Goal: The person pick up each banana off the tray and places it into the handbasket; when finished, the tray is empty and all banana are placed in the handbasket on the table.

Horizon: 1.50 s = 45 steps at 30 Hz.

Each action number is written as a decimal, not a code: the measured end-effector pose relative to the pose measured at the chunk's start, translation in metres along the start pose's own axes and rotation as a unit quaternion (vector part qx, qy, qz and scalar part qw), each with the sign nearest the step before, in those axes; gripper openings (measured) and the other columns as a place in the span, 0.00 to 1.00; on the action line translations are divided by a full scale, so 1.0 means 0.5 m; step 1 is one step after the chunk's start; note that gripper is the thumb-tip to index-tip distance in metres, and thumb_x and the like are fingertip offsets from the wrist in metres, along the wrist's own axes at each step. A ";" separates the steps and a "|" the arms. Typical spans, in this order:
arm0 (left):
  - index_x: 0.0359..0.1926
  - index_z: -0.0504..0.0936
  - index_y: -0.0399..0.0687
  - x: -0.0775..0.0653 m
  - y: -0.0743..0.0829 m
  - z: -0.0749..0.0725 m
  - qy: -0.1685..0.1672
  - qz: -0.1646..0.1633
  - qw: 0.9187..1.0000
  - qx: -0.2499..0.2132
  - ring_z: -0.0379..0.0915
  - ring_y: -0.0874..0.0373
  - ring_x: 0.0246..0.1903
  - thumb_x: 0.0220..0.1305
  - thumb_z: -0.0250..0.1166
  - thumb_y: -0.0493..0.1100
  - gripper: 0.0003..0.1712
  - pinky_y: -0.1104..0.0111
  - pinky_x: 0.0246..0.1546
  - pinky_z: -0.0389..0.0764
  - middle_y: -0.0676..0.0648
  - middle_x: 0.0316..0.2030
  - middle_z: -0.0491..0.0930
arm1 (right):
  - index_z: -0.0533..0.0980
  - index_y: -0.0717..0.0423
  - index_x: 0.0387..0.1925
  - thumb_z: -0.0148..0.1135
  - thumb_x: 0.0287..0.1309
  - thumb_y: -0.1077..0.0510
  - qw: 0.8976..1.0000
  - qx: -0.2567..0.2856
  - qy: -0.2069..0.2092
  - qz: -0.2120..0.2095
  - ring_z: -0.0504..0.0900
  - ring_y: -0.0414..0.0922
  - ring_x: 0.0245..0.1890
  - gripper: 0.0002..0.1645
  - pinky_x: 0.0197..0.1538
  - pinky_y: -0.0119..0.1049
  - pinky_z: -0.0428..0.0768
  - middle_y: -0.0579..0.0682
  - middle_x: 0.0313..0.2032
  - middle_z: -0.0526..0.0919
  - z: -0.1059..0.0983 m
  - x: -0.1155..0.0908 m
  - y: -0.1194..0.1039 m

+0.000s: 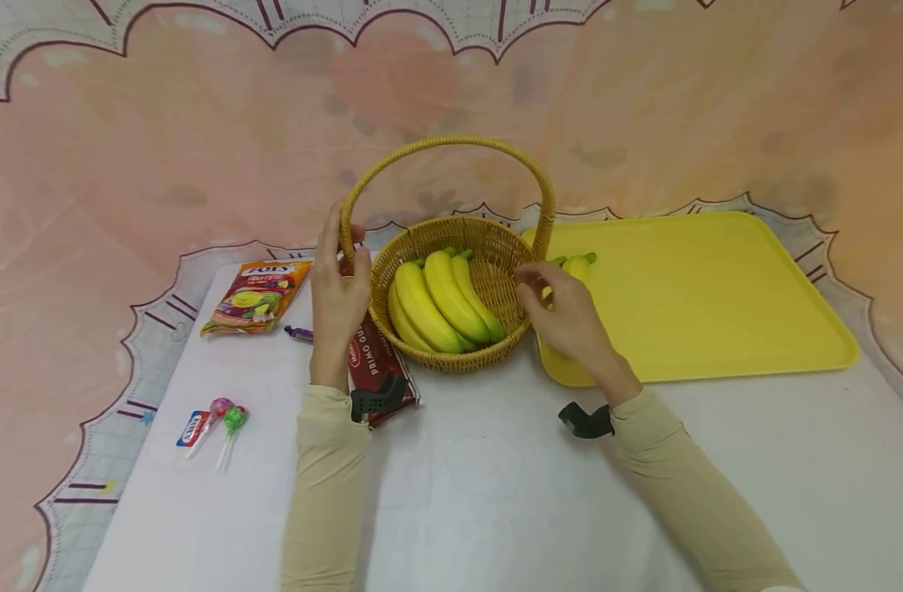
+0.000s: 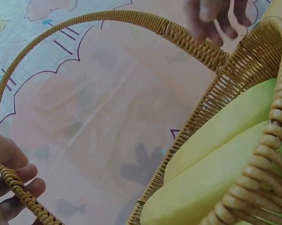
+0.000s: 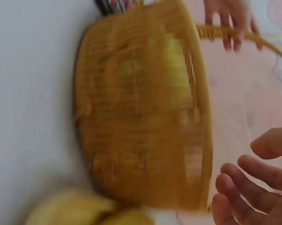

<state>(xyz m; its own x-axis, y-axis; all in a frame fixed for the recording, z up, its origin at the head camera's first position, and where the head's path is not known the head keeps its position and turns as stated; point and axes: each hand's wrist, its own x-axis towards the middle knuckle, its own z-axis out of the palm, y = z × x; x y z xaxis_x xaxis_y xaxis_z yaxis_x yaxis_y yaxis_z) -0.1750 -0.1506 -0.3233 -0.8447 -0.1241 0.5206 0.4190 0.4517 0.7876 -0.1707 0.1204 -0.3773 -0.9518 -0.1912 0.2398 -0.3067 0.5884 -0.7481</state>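
Note:
A wicker basket point(image 1: 462, 362) stands at the middle of the table with a bunch of yellow bananas point(image 1: 429, 308) in it. My left hand point(image 1: 339, 300) holds the left side of its arched handle point(image 1: 451, 141), the fingers wrapped round the cane in the left wrist view. My right hand point(image 1: 570, 321) hovers by the basket's right rim, its fingers loosely bent and nothing in them. Partly hidden behind that hand, more bananas point(image 1: 581, 265) lie at the left edge of a yellow tray point(image 1: 718, 304). The right wrist view is blurred around the basket wall point(image 3: 141, 112).
A dark red packet point(image 1: 377, 374) lies under my left wrist, against the basket. Farther left are an orange snack bag point(image 1: 255, 300), a small purple wrapped sweet point(image 1: 299, 333), two lollipops point(image 1: 233, 419) and a small red-and-blue packet point(image 1: 192, 429). A patterned cloth point(image 1: 200, 148) hangs behind the table.

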 end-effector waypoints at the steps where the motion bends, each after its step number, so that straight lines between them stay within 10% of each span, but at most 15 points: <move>1: 0.69 0.61 0.43 0.002 -0.009 0.001 0.002 0.002 1.000 -0.001 0.69 0.42 0.49 0.64 0.51 0.28 0.31 0.59 0.48 0.71 0.31 0.47 0.72 | 0.73 0.59 0.54 0.51 0.65 0.56 1.000 -0.001 0.009 0.008 0.76 0.49 0.45 0.19 0.46 0.43 0.76 0.54 0.47 0.79 -0.012 -0.006 0.012; 12: 0.69 0.61 0.64 0.006 -0.059 0.002 0.008 0.000 1.000 0.016 0.68 0.58 0.45 0.65 0.52 0.32 0.35 0.70 0.40 0.72 0.42 0.47 0.74 | 0.57 0.64 0.67 0.52 0.64 0.48 0.987 -0.074 -0.068 0.126 0.68 0.60 0.57 0.37 0.57 0.55 0.68 0.67 0.58 0.66 -0.062 -0.045 0.146; 22: 0.68 0.62 0.67 0.007 -0.061 0.007 0.009 0.006 1.000 0.009 0.70 0.52 0.46 0.64 0.53 0.30 0.36 0.62 0.46 0.74 0.40 0.45 0.73 | 0.52 0.56 0.71 0.49 0.65 0.44 0.978 -0.055 -0.101 0.172 0.68 0.60 0.59 0.40 0.59 0.56 0.69 0.65 0.62 0.67 -0.089 -0.067 0.154; 45: 0.68 0.63 0.63 0.012 -0.060 0.009 0.014 0.017 1.000 0.007 0.70 0.51 0.47 0.63 0.53 0.29 0.36 0.59 0.51 0.74 0.39 0.44 0.73 | 0.63 0.53 0.67 0.54 0.60 0.60 0.999 -0.031 -0.040 0.007 0.73 0.48 0.50 0.32 0.47 0.44 0.72 0.55 0.53 0.76 -0.089 -0.161 0.014</move>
<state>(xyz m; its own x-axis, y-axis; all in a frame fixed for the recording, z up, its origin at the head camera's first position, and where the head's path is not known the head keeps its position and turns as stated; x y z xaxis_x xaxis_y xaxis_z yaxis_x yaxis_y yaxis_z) -0.1941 -0.1611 -0.3450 -0.8201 -0.1323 0.5567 0.4436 0.4677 0.7645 -0.0965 0.1748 -0.3742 -0.9537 -0.2427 0.1777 -0.2950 0.6380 -0.7113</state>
